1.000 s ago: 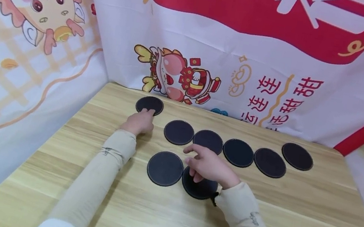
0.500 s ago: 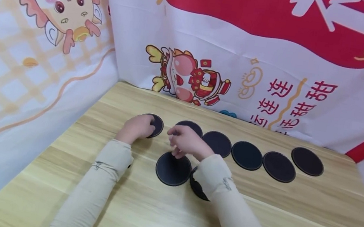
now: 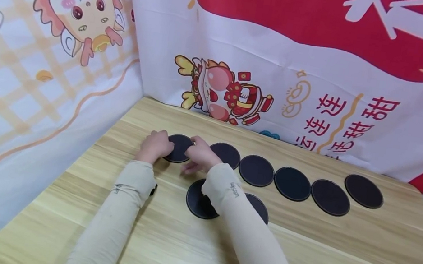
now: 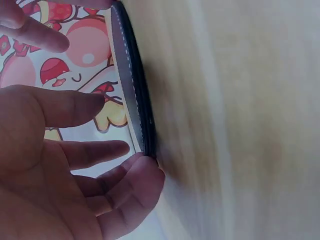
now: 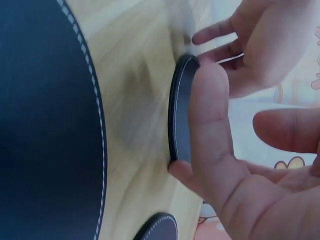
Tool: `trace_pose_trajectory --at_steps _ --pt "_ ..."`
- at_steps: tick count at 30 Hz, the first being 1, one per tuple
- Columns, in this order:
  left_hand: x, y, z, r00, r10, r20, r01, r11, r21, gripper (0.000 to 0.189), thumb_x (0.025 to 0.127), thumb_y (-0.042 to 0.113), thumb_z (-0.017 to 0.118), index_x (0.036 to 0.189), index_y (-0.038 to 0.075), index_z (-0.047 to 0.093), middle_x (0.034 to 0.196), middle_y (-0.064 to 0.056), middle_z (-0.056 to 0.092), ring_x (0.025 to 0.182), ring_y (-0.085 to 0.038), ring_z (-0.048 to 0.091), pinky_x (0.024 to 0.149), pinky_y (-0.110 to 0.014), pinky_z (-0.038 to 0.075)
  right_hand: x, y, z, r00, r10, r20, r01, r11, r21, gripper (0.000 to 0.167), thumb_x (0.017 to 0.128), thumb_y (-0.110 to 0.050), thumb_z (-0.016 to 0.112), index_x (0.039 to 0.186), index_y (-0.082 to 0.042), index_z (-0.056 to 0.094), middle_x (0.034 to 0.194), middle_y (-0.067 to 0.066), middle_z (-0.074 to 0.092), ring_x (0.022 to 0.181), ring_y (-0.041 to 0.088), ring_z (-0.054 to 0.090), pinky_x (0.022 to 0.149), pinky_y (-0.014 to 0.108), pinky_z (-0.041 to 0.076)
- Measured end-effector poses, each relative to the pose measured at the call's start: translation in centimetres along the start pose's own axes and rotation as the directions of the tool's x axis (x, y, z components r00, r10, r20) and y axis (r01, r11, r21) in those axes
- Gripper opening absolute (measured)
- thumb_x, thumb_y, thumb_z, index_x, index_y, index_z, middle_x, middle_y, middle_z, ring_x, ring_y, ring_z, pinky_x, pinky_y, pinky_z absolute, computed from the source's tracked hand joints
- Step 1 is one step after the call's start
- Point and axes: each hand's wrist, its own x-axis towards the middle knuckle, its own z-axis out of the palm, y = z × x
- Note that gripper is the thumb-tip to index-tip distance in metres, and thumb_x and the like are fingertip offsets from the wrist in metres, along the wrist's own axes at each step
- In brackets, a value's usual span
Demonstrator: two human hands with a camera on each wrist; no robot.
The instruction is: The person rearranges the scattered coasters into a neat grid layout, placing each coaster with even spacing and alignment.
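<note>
A round black coaster with pale edge stitching lies on the table's far left, between both hands. My left hand touches its left side; in the left wrist view, bent fingertips meet the edge of the coaster while the thumb stays apart. My right hand is at its right side, and in the right wrist view one fingertip touches the rim of the coaster, with the other fingers loosely spread. That rim shows two dark layers.
A row of several similar coasters runs rightward along the far part of the wooden table. Nearer, another coaster is partly covered by the right sleeve, with one more coaster beside it. Printed cloths hang behind and left.
The left hand has drawn the far-left coaster toward the body. My right hand has moved left and away from the body, from over the nearer coasters to that coaster's right edge.
</note>
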Motion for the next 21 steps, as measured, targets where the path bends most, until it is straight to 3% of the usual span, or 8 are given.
trace_pose_trajectory --at_steps 5,9,13,15,18,21 --pt "0.5 -0.6 0.1 1.0 -0.006 -0.024 0.004 0.998 -0.07 0.046 0.091 0.014 0.046 0.123 -0.016 0.057 0.124 -0.036 0.054 0.113 -0.047 0.055 0.098 -0.054 0.045 -0.1 0.0 0.3 0.999 0.009 -0.042 -0.004 0.995 0.102 0.066 0.098 0.002 0.043 0.159 -0.012 0.022 0.142 0.027 0.043 0.075 0.036 0.069 0.071 0.043 0.06" --pt "0.9 -1.4 0.2 0.999 -0.025 -0.028 0.019 0.979 -0.204 0.045 0.09 0.006 0.041 0.126 -0.015 0.058 0.126 -0.032 0.058 0.109 -0.04 0.058 0.094 -0.046 0.049 -0.2 0.0 0.0 0.996 -0.004 -0.088 0.02 0.982 0.186 0.068 0.099 0.003 0.046 0.16 -0.013 0.023 0.14 0.025 0.046 0.066 0.027 0.064 0.07 0.043 0.06" --pt "1.0 -1.7 0.2 0.999 -0.038 -0.008 0.032 0.93 -0.366 0.043 0.095 0.005 0.041 0.131 -0.012 0.056 0.126 -0.029 0.058 0.09 -0.029 0.063 0.077 -0.034 0.055 -0.4 -0.2 -0.4 0.99 -0.033 -0.138 0.071 0.96 0.273 0.067 0.098 0.005 0.046 0.16 -0.011 0.024 0.135 0.024 0.048 0.065 0.022 0.06 0.065 0.037 0.059" --pt "0.9 -1.8 0.1 0.999 -0.041 -0.005 0.035 0.9 -0.434 0.041 0.098 0.005 0.044 0.134 -0.011 0.054 0.124 -0.029 0.058 0.078 -0.024 0.063 0.067 -0.029 0.055 -0.5 -0.3 -0.6 0.986 -0.046 -0.162 0.096 0.946 0.31 0.067 0.098 0.006 0.046 0.16 -0.008 0.025 0.123 0.024 0.053 0.064 0.02 0.058 0.062 0.034 0.058" --pt "0.6 -1.6 -0.2 0.999 -0.037 -0.017 0.023 0.857 -0.514 0.039 0.1 0.005 0.048 0.136 -0.008 0.053 0.117 -0.026 0.059 0.068 -0.016 0.06 0.063 -0.025 0.055 -0.5 -0.5 -1.1 0.98 -0.061 -0.192 0.125 0.93 0.346 0.066 0.097 0.007 0.046 0.159 -0.005 0.027 0.102 0.019 0.056 0.062 0.017 0.055 0.06 0.032 0.057" --pt "0.1 -1.2 -0.6 1.0 -0.024 -0.014 0.01 0.789 -0.614 0.039 0.101 0.003 0.05 0.138 -0.007 0.052 0.102 -0.02 0.059 0.065 -0.013 0.057 0.062 -0.026 0.056 -0.7 -0.5 -1.6 0.974 -0.07 -0.217 0.142 0.93 0.339 0.064 0.098 0.005 0.048 0.158 -0.003 0.028 0.09 0.014 0.052 0.06 0.016 0.051 0.059 0.03 0.057"
